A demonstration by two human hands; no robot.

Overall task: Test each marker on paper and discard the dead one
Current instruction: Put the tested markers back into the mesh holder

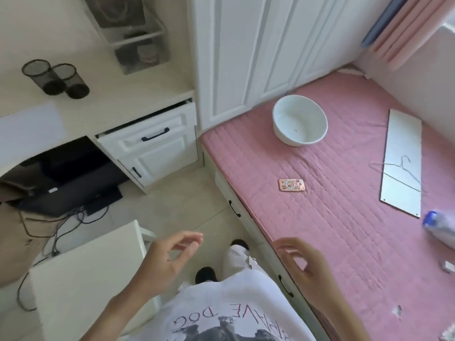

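Head view, looking down past a white printed T-shirt to a tiled floor. Left hand raised over the floor, fingers loosely curved and apart, nothing held. Right hand raised at the edge of the bed, fingers loosely bent, blurred, nothing visibly held. No marker to be made out anywhere in this view; sheet of white paper lying flat at the near left of the desk. Two black mesh pen cups side by side on the desk further back, contents not discernible. Desk drawer slightly pulled out. White chair just beside the left forearm. Pink quilted bed on the right, bearing a white bowl, a pink-cased phone, a white board with a wire hanger across it, and a blue-capped bottle at the far right edge
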